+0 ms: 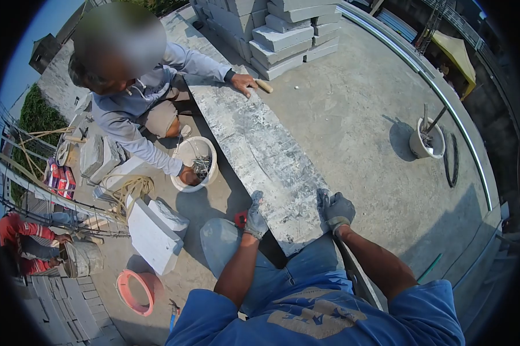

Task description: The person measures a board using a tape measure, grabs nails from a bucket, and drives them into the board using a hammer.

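A worker's two gloved hands clasp the near end of a long, mottled panel [265, 150] that runs from the upper centre to the lower centre of the frame. The left hand [256, 218] is clamped on its left edge, thumb pointing forward; the right hand [337, 212] is closed over the opposite edge, fingers curled. Both forearms reach forward from blue sleeves [427, 305], elbows set wide, with the panel's end between the knees. The board looks stiff and fairly heavy, its length likely awkward for one person; the long edges appear the surest hold, as the dusty face could slip. At upper left, a co-worker in a pale hooded sweatshirt [118, 118] rests one hand [244, 83] on the far part, the other [189, 176] dipping into a white bucket [183, 153] of metal pieces.
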The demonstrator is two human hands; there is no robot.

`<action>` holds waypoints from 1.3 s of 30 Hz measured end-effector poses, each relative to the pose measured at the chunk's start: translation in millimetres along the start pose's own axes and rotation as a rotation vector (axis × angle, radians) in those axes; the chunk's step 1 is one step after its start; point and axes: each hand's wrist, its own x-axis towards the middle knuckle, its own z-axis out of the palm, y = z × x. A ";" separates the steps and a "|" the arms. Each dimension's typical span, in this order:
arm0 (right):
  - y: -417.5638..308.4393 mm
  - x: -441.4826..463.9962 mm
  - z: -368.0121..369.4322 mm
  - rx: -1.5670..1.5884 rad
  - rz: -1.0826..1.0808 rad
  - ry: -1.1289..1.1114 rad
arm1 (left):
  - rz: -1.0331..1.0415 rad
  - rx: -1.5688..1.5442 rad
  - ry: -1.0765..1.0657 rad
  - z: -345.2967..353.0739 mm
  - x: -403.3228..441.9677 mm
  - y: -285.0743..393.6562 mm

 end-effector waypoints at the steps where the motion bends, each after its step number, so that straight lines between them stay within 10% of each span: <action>1: 0.1 -0.1 0.7 0.001 0.003 0.001 | -0.004 -0.015 0.015 4.2 -3.5 1.2; 39: 4.7 0.5 6.3 0.034 -0.039 0.052 | 0.022 0.032 0.099 37.3 -17.8 9.8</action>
